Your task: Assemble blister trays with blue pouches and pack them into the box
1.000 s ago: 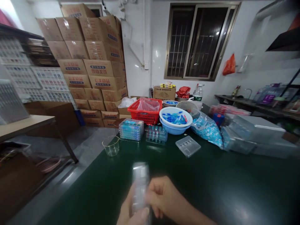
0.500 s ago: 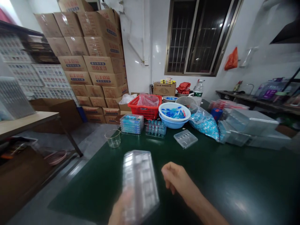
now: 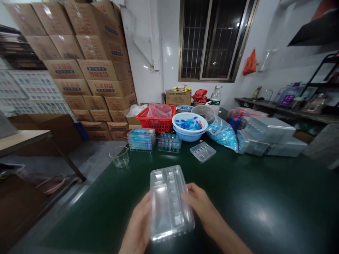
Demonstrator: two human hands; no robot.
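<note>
Between both hands, above the green table (image 3: 106, 215), is a stack of clear plastic blister trays (image 3: 169, 204) with moulded compartments. My left hand (image 3: 139, 222) grips its left side; the fingertips are hidden behind it. My right hand (image 3: 200, 204) is closed on the right edge, slightly blurred. Farther off, a single clear tray (image 3: 203, 151) lies flat on the table. Beyond it stand a pile of filled clear trays (image 3: 141, 139) with blue contents and a second group of filled trays (image 3: 169, 141).
A clear measuring cup (image 3: 119, 157) stands at the table's left edge. At the back are a red basket (image 3: 156, 123), a white basin of blue pieces (image 3: 189, 123), a bag of blue pieces (image 3: 224, 135) and tray stacks (image 3: 270, 130). Cardboard boxes (image 3: 100, 76) rise behind.
My right hand has moved onto the tray stack, which only my left hand held before. The stack has turned and shifted right, and the camera view has swung slightly right.
</note>
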